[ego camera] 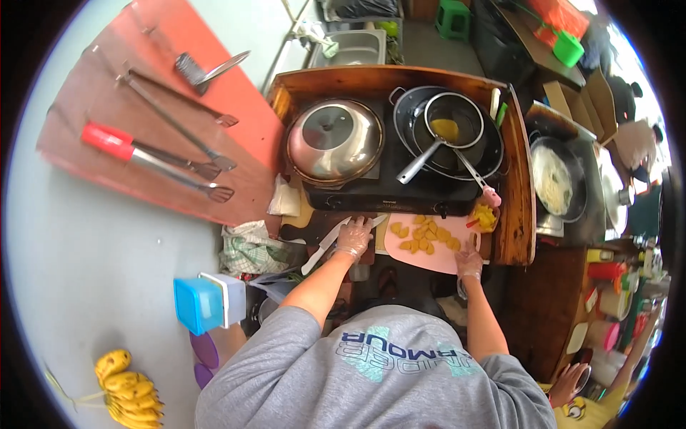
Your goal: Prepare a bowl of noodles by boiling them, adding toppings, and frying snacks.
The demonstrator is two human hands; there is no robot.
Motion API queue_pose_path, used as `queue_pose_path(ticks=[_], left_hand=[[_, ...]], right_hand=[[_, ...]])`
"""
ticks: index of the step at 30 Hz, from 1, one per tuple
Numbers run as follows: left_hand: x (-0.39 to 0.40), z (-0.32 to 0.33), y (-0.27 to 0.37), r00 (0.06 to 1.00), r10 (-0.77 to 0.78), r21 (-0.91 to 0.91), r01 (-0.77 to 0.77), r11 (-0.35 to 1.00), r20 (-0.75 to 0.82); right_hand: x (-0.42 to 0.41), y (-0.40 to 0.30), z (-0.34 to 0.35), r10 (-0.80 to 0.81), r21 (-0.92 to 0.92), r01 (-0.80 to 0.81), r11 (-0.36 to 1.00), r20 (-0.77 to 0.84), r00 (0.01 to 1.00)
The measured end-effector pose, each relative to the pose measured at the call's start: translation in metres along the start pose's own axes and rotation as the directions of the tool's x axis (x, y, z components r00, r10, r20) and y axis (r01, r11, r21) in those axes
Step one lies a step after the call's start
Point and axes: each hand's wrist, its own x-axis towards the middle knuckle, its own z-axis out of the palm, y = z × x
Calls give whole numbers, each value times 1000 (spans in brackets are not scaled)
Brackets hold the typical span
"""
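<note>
My left hand (355,239), in a clear plastic glove, lies over the dark wooden board, close to a white-handled kitchen knife (325,248) and a second blade (379,220); whether it grips either is unclear. At the right edge of a pink cutting board (399,256) is my right hand (469,259), also gloved, its fingers at the rim and apart. Several yellow-brown cut pieces (427,234) lie on the pink board. A small container of yellow pieces (484,217) stands at its upper right corner. Behind, a wok (407,128) of oil holds a strainer (420,162) and a pink-handled utensil (491,196).
A lidded pan (335,140) sits on the left burner of the black gas stove (375,202). Wooden boards (517,214) wall the stove in. A checked cloth (252,249) lies at the left, above a blue-lidded box (197,305). Another person's hand (569,383) is at lower right.
</note>
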Motion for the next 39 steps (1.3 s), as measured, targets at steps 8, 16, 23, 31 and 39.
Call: queue_pose_path(ticks=[8, 16, 23, 31, 39], left_hand=[[-63, -51, 11, 756, -216, -485, -150, 861, -617], [-278, 26, 22, 283, -956, -551, 787, 278, -78], [-363, 39, -70, -313, -914, -502, 852, -150, -257], [-365, 37, -84, -143, -887, -532, 837, 129, -439], [-339, -67, -4, 326, -592, -255, 676, 691, -738]], right_hand=[[29, 18, -41, -348, -130, 362, 923, 116, 930], [-8, -61, -58, -225, -700, 307, 644, 210, 951], [-67, -121, -49, -86, -624, 319, 713, 375, 923], [-61, -104, -56, -187, -602, 459, 654, 460, 868], [-106, -191, -26, -369, -637, 664, 391, 553, 747]])
